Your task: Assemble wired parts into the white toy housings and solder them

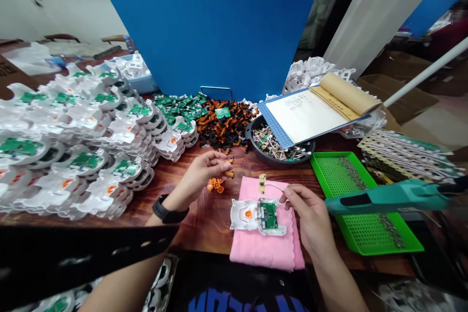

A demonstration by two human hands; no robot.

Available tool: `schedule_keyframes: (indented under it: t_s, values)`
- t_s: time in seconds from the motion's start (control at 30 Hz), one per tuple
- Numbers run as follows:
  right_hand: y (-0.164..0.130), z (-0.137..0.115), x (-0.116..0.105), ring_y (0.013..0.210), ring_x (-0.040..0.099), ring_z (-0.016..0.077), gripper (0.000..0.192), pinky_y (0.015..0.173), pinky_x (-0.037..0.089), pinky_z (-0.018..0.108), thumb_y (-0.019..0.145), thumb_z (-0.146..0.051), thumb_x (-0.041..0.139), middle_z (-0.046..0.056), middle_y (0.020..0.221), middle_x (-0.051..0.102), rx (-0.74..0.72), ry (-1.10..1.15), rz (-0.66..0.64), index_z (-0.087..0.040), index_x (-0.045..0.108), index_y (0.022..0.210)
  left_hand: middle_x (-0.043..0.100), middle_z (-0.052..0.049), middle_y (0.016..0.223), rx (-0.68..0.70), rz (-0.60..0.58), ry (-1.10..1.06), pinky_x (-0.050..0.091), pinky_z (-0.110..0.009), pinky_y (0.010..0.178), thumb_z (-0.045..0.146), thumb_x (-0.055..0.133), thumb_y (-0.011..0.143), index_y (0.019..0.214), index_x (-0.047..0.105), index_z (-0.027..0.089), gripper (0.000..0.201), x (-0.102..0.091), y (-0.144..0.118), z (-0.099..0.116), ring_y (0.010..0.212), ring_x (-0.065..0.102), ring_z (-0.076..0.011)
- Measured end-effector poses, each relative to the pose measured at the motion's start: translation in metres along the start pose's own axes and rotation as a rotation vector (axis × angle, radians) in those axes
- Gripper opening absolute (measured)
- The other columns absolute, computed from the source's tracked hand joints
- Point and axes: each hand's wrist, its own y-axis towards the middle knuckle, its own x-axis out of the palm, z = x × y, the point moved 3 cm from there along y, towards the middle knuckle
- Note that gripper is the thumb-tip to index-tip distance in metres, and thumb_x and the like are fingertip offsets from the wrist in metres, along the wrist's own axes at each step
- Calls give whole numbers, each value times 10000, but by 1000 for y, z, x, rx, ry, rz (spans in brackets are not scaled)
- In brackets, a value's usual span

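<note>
White casing (256,214) with green board lay on pink cloth (263,243) at desk (204,209) front, cushioned against scratches | right hand (310,214) pinched thin wire (276,186), steadying it | left hand (204,168) pinched 1 orange clip (229,160) above clip cluster (216,185)

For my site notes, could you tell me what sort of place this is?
Probably a small electronics assembly bench: stacked white housings with green boards, a pile of orange-black parts, and a green screw tray.

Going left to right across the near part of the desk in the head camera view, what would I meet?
Stacked white housings → left hand → orange parts → white housing with green board on the pink cloth → right hand → green tray.
</note>
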Motion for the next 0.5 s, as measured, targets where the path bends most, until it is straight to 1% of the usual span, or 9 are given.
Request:
schedule_keyframes:
  t_s: [0.07,0.13,0.2,0.3,0.4,0.5]
  values:
    - [1,-7,3,662,529,129,228,624,436,250,751,-392,706,11,710,586,-58,-53,-7,-176,647,711,681,-16,745,-103,-71,-183,521,-274,608,381,860,553,856,619,138,457,15,-14,-1,609,670,-159]
    - [0,-13,6,705,540,133,199,659,439,252,763,-365,696,12,740,585,-127,-117,-23,-182,651,697,683,-5,716,-164,-91,-279,530,-265,600,336,890,513,776,641,129,417,26,-23,-3,598,673,-155]
    - [-2,-18,9,753,547,142,175,679,438,256,779,-338,682,18,766,584,-188,-174,-51,-188,655,693,694,-4,721,-171,-86,-308,537,-257,622,307,896,512,747,662,128,377,32,-29,-4,625,678,-149]
    - [-5,-21,11,772,546,147,152,681,431,263,799,-316,665,22,781,584,-238,-225,-96,-196,664,705,715,-18,731,-175,-96,-331,526,-236,632,282,894,527,736,680,130,336,37,-32,-5,645,671,-134]
    - [-6,-21,12,778,549,146,152,700,429,269,802,-319,668,21,786,592,-250,-228,-123,-199,667,708,715,-15,718,-187,-119,-360,513,-222,609,267,895,526,717,675,134,321,39,-34,-5,629,657,-122]
    - [-6,-21,13,776,553,145,159,719,431,272,803,-331,673,17,780,600,-237,-206,-163,-201,670,710,709,-12,735,-205,-136,-368,520,-220,631,255,880,562,730,678,138,288,41,-36,-3,642,651,-115]
